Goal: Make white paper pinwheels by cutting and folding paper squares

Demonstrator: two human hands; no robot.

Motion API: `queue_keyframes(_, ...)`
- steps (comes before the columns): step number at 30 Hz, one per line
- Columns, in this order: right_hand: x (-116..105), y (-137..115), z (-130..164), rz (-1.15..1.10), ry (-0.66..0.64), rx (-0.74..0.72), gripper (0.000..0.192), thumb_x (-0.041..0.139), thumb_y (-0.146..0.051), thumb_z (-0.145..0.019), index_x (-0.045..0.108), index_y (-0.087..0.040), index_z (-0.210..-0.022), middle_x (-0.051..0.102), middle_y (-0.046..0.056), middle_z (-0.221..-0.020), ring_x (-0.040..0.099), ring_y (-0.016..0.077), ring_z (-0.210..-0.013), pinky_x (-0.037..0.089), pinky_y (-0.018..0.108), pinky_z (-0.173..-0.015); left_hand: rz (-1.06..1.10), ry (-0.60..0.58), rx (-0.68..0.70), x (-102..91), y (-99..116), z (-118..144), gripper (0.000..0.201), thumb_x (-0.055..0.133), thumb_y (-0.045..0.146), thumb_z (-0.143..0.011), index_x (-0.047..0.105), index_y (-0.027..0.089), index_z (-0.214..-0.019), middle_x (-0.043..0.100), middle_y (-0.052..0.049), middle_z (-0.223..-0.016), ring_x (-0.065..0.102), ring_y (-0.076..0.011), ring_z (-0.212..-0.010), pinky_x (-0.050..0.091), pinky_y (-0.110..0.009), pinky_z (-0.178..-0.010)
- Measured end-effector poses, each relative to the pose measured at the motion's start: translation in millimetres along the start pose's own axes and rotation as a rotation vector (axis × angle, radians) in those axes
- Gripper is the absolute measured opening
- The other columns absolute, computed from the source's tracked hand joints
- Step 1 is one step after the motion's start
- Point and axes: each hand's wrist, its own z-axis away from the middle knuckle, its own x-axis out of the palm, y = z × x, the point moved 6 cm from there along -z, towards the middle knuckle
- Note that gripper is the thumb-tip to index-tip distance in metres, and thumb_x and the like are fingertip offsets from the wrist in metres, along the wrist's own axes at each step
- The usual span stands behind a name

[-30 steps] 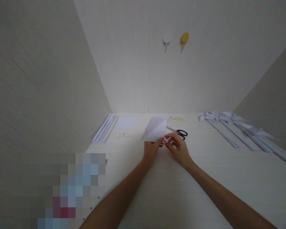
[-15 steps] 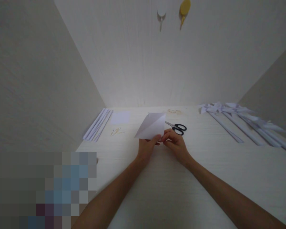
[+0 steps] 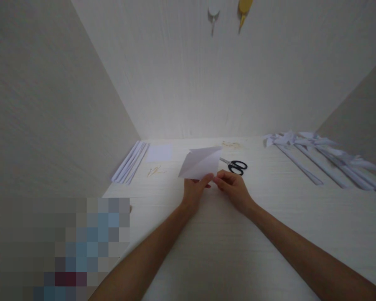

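A white sheet of paper (image 3: pixel 200 164) with a diagonal crease is held up over the table. My left hand (image 3: pixel 194 190) is closed on its lower edge, thumb on top and fingers underneath. My right hand (image 3: pixel 233 186) pinches the sheet's lower right corner, thumb against index finger. Just beyond the right hand lies a pair of scissors (image 3: pixel 236 166) with black handles, their blade tips behind the paper.
Rolled white paper sticks (image 3: pixel 130 162) and a flat paper square (image 3: pixel 159 153) lie at the left. Small thin sticks (image 3: pixel 156 170) sit nearby, pale scraps (image 3: pixel 231 144) at the back. Paper pinwheels (image 3: pixel 316 152) line the right. Hooks (image 3: pixel 245 8) hang on the back wall.
The view has shifted slightly. The sheet's upper edge has tipped and its upper right corner stands farther out. Both hands keep their hold on the paper.
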Motion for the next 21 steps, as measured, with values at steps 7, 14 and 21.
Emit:
queue_keyframes(7, -3, 0, 2, 0.001, 0.015, 0.0, 0.017, 0.059, -0.03, -0.067, 0.049, -0.017, -0.062, 0.04, -0.006, -0.052, 0.034, 0.0064, -0.047, 0.025, 0.021, -0.045, 0.068, -0.022, -0.041, 1.2, -6, -2, 0.03, 0.071, 0.025, -0.048, 0.062, 0.013, -0.075, 0.064, -0.005, -0.076, 0.056, -0.0129, -0.062, 0.046, -0.021, -0.049)
queue_keyframes(14, -9, 5, 0, 0.082, 0.072, 0.017, 0.017, 0.06, -0.03, -0.064, 0.049, -0.017, -0.061, 0.04, -0.006, -0.051, 0.035, 0.0067, -0.046, 0.025, 0.021, -0.043, 0.327, -0.002, 0.0, -14.4, 2, -17, 0.024, 0.066, 0.023, -0.053, 0.062, 0.013, -0.075, 0.065, -0.005, -0.078, 0.06, -0.0159, -0.074, 0.048, -0.025, -0.062)
queue_keyframes(21, -6, 6, -3, 0.105, 0.023, 0.038, 0.015, 0.058, -0.029, -0.063, 0.048, -0.018, -0.063, 0.042, -0.006, -0.05, 0.037, 0.0069, -0.044, 0.028, 0.021, -0.043, 0.221, -0.044, 0.028, -44.6, 11, -43, 0.02, 0.067, 0.022, -0.053, 0.063, 0.014, -0.07, 0.063, -0.001, -0.064, 0.056, -0.0092, -0.054, 0.044, -0.021, -0.054)
